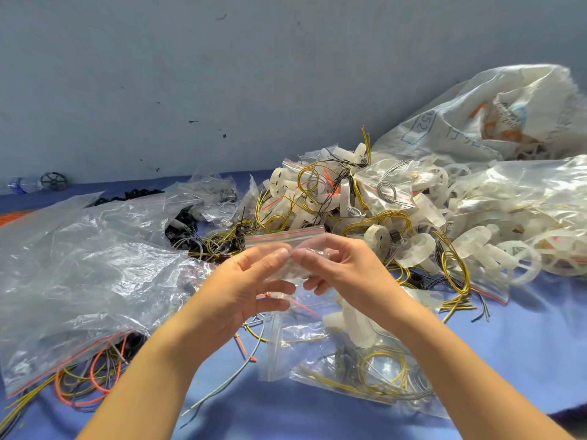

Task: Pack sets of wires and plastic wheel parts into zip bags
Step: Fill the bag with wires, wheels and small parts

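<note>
Head view: both hands raised over a blue worktop (524,344), meeting at a small clear zip bag (287,239) with a red seal line along its top edge. Left hand (244,287) with thumb and forefinger pressed together on the bag's left part; right hand (343,265) pinching the same bag from the right, thumb tips nearly touching. Bag held upright above the clutter, contents impossible to tell through the crumpled plastic. Directly behind the hands, a heap of white plastic wheel parts (495,249) tangled with yellow wires (454,268) and black wires, spreading to the right. Farther right and behind, a large woven white sack (476,122) lying open against a grey-blue wall (190,74). On the left, a big clear bag (79,274) lying flat, with orange wires (95,376) and yellow ones looped beneath its lower edge. Below the right forearm, another filled zip bag (365,369) holding yellow and grey wires plus a white wheel part. Loose grey wire (228,376) lying on the worktop between the forearms. Far left by the wall, a clear plastic bottle (22,184) beside a dark wheel (53,181).
</note>
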A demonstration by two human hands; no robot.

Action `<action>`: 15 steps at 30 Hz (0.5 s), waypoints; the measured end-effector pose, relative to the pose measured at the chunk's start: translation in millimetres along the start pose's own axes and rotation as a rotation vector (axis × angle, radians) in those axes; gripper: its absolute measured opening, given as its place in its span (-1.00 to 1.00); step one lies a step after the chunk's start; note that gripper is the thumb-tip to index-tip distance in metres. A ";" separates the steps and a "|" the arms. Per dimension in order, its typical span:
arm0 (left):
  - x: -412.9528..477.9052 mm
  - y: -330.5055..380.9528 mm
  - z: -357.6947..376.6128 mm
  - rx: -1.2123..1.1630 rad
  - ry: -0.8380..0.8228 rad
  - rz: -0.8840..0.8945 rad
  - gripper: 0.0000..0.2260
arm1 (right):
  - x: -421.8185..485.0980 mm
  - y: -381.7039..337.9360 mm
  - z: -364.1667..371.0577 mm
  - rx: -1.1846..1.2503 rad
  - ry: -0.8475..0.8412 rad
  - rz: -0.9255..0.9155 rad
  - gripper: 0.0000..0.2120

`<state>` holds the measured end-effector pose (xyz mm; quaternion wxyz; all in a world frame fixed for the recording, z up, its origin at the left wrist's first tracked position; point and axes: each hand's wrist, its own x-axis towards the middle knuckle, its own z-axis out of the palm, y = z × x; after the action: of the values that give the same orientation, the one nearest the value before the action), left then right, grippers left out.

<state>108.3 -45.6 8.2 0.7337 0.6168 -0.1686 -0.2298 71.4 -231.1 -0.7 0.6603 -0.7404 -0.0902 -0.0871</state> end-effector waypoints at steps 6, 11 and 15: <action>3.9 -2.9 2.1 -0.043 0.130 0.047 -0.68 | -0.7 1.2 -2.0 0.021 -0.061 0.006 -0.75; 2.7 -1.4 -0.6 -0.024 0.041 0.054 -0.71 | 1.0 0.8 -4.3 0.126 -0.043 0.055 -0.83; -0.8 0.0 -0.2 0.138 0.007 0.138 -0.70 | 1.6 1.4 -5.3 0.233 -0.013 0.147 -0.95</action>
<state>107.7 -45.0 8.2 0.7042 0.6536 -0.2235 -0.1641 73.3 -236.5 -1.0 0.7459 -0.6638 -0.0495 -0.0228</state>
